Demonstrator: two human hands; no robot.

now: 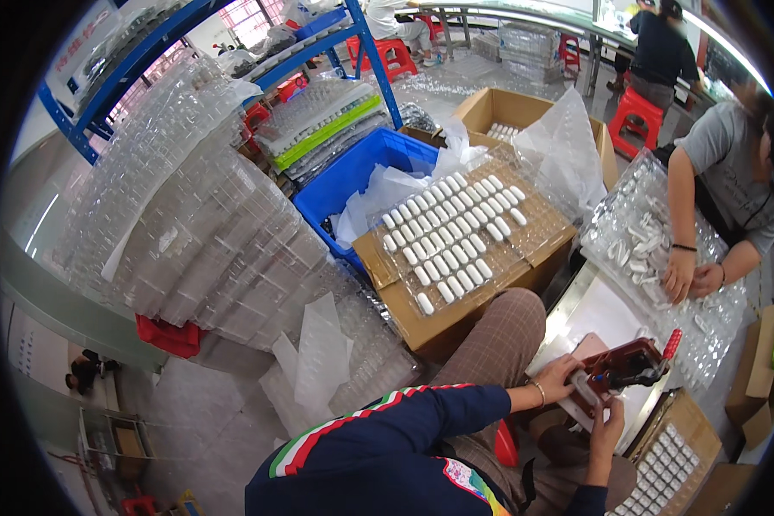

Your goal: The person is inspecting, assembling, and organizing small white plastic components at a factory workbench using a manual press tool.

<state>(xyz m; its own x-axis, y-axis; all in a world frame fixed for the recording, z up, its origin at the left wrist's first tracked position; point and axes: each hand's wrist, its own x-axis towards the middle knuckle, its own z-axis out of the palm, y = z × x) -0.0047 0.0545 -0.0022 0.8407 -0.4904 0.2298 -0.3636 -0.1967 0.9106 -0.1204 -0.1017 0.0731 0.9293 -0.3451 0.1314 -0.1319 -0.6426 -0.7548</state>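
My left hand [557,379] is closed, its fingertips at a pale oblong piece [586,389] at the near end of a dark red clamp fixture [632,365]. Close by on the right, my right hand [608,427] has its fingers bent in a pinch beside the same end; what is between them is too small to make out. The fixture carries a bright red handle [672,344] on its far side and stands on a white work surface [568,331].
White oblong pieces fill a clear tray [509,245] on a cardboard box [443,331]. Stacked clear trays [206,224] rise at left, beside a blue bin [318,193]. Across from me, a co-worker's hands [692,277] handle white pieces over another tray [611,228]. More pieces [662,469] lie at lower right.
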